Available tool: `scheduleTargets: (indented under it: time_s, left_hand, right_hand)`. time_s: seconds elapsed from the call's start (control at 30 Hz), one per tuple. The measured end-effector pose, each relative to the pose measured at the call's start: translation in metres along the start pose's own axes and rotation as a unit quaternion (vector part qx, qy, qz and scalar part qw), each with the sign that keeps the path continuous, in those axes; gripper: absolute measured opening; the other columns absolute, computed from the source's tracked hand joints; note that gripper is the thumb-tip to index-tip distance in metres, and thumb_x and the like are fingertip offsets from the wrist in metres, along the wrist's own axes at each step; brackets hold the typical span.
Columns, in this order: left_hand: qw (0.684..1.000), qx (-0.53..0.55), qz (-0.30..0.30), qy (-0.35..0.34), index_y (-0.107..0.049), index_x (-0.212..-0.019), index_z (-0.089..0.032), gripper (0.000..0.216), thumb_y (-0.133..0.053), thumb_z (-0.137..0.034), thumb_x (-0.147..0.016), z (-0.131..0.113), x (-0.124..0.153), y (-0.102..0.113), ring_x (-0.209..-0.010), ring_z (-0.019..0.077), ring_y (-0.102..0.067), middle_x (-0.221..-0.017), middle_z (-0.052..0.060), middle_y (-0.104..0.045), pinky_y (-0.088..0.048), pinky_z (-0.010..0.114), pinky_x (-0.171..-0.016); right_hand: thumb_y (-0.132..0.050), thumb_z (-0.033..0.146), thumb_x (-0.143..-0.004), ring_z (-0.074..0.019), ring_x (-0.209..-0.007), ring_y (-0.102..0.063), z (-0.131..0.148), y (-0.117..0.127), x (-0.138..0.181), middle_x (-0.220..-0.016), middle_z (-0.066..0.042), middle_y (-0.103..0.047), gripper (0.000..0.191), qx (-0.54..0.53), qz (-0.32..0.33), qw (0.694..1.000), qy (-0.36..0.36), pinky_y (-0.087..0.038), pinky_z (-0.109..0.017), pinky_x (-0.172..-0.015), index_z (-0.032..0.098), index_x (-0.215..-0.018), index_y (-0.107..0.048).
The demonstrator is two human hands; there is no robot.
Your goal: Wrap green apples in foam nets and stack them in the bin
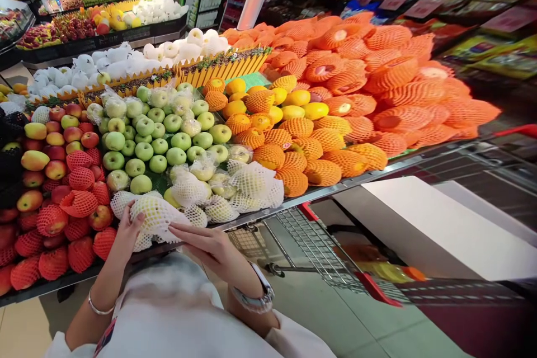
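A pale yellow-green fruit in a white foam net [157, 215] is held at the front edge of the display, tilted sideways. My left hand [128, 232] grips its left end, thumb on the near side. My right hand [216, 249] lies at its right end with fingers stretched out, the fingertips touching the loose net; its thumb is hidden. More fruits in white foam nets [222, 210] lie just behind and to the right. Green apples [157, 140] are heaped beyond them. Red apples in red nets [79, 224] lie left of my left hand.
Orange-netted mangoes [302, 145] and larger orange-netted fruits [403, 84] fill the right of the display. A metal shopping cart [319, 251] with red corners stands at my right, beside a white box [444, 229]. A low yellow fence [222, 70] divides the display behind.
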State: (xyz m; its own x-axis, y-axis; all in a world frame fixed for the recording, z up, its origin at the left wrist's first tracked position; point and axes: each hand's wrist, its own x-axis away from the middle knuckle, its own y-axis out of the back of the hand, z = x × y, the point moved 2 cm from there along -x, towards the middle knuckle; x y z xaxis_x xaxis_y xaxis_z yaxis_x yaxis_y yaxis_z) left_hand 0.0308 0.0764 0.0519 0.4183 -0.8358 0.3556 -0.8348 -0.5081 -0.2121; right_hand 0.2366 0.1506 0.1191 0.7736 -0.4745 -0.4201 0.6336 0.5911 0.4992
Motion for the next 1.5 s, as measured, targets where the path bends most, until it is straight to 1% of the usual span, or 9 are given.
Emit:
scheduleTargets:
  time_s: [0.13, 0.3, 0.47, 0.77, 0.93, 1.1, 1.2, 1.37, 1.5]
  left_hand:
    - [1.000, -0.011, 0.007, -0.005, -0.050, -0.127, -0.021, 0.068, -0.072, -0.058, -0.074, -0.005, 0.001, 0.001, -0.114, 0.0268, -0.064, -0.124, 0.011, -0.066, -0.054, 0.036, -0.094]
    - [1.000, -0.011, 0.019, 0.023, -0.052, -0.131, -0.023, 0.066, -0.069, -0.058, -0.078, 0.000, 0.010, -0.007, -0.123, 0.0284, -0.059, -0.136, 0.011, -0.061, -0.050, 0.039, -0.100]
    - [0.996, -0.080, 0.008, -0.027, -0.059, -0.127, -0.021, 0.061, -0.066, -0.059, -0.079, -0.002, 0.013, -0.006, -0.128, 0.0291, -0.054, -0.137, 0.011, -0.060, -0.046, 0.041, -0.106]
    - [0.970, -0.198, -0.005, -0.142, -0.071, -0.101, -0.018, 0.040, -0.059, -0.054, -0.087, -0.017, 0.016, -0.010, -0.117, 0.0263, -0.058, -0.114, 0.010, -0.065, -0.042, 0.038, -0.106]
    - [0.982, -0.140, -0.015, -0.128, -0.061, -0.120, -0.022, 0.042, -0.063, -0.048, -0.087, -0.017, 0.014, -0.009, -0.113, 0.0243, -0.061, -0.122, 0.010, -0.063, -0.048, 0.037, -0.100]
    - [0.976, -0.132, 0.036, -0.167, -0.043, -0.138, -0.026, 0.065, -0.068, -0.051, -0.083, -0.024, 0.014, -0.008, -0.117, 0.0257, -0.059, -0.133, 0.012, -0.054, -0.050, 0.040, -0.098]
    - [0.927, -0.286, 0.058, -0.234, -0.038, -0.144, -0.026, 0.083, -0.076, -0.052, -0.074, -0.033, 0.017, -0.005, -0.130, 0.0317, -0.048, -0.141, 0.015, -0.045, -0.043, 0.050, -0.108]
    - [0.743, -0.555, 0.120, -0.354, -0.034, -0.149, -0.033, 0.087, -0.080, -0.037, -0.075, -0.048, 0.022, -0.009, -0.150, 0.0385, -0.018, -0.160, 0.014, -0.024, -0.023, 0.062, -0.118]
    - [0.647, -0.623, 0.178, -0.402, -0.032, -0.150, -0.033, 0.085, -0.077, -0.027, -0.079, -0.051, 0.016, -0.017, -0.150, 0.0352, -0.024, -0.155, 0.013, -0.038, -0.015, 0.064, -0.120]
  right_hand:
    - [-0.065, 0.035, -0.092, -0.0297, -0.135, -0.052, -0.015, 0.003, 0.001, -0.147, -0.009, -0.054, 0.060, 0.042, -0.129, 0.990, -0.027, -0.045, -0.051, -0.110, 0.036, -0.148, -0.042]
    - [-0.073, 0.061, -0.074, -0.0335, -0.147, -0.034, -0.040, -0.034, -0.015, -0.159, -0.016, -0.034, 0.105, -0.073, 0.025, 0.995, -0.056, -0.034, -0.051, -0.118, 0.027, -0.158, -0.020]
    - [-0.070, 0.060, -0.080, -0.0304, -0.145, -0.037, -0.047, -0.045, -0.015, -0.157, -0.012, -0.039, 0.090, -0.197, 0.022, 0.976, -0.087, -0.026, -0.048, -0.121, 0.028, -0.155, -0.030]
    - [-0.058, 0.074, -0.080, -0.0299, -0.137, -0.046, -0.052, -0.055, -0.020, -0.152, -0.008, -0.045, 0.088, -0.398, 0.021, 0.907, -0.139, -0.034, -0.046, -0.116, 0.029, -0.152, -0.035]
    - [-0.068, 0.059, -0.082, -0.0295, -0.143, -0.038, -0.048, -0.048, -0.025, -0.157, -0.006, -0.039, 0.079, -0.345, 0.005, 0.920, -0.189, -0.030, -0.047, -0.119, 0.030, -0.149, -0.039]
    - [-0.074, 0.056, -0.077, -0.0304, -0.129, -0.053, -0.045, -0.049, -0.027, -0.142, -0.008, -0.056, 0.073, -0.337, -0.056, 0.917, -0.206, -0.039, -0.047, -0.112, 0.026, -0.139, -0.050]
    - [-0.072, 0.058, -0.078, -0.0285, -0.120, -0.059, -0.047, -0.051, -0.028, -0.133, -0.008, -0.062, 0.068, -0.359, -0.101, 0.902, -0.217, -0.046, -0.043, -0.106, 0.025, -0.135, -0.053]
    - [-0.071, 0.060, -0.079, -0.0285, -0.120, -0.060, -0.051, -0.054, -0.028, -0.132, -0.007, -0.064, 0.065, -0.354, -0.085, 0.897, -0.252, -0.050, -0.044, -0.104, 0.026, -0.132, -0.056]
    - [-0.069, 0.065, -0.077, -0.0295, -0.130, -0.055, -0.058, -0.061, -0.020, -0.140, -0.008, -0.060, 0.069, -0.364, -0.083, 0.882, -0.286, -0.045, -0.049, -0.111, 0.026, -0.133, -0.057]
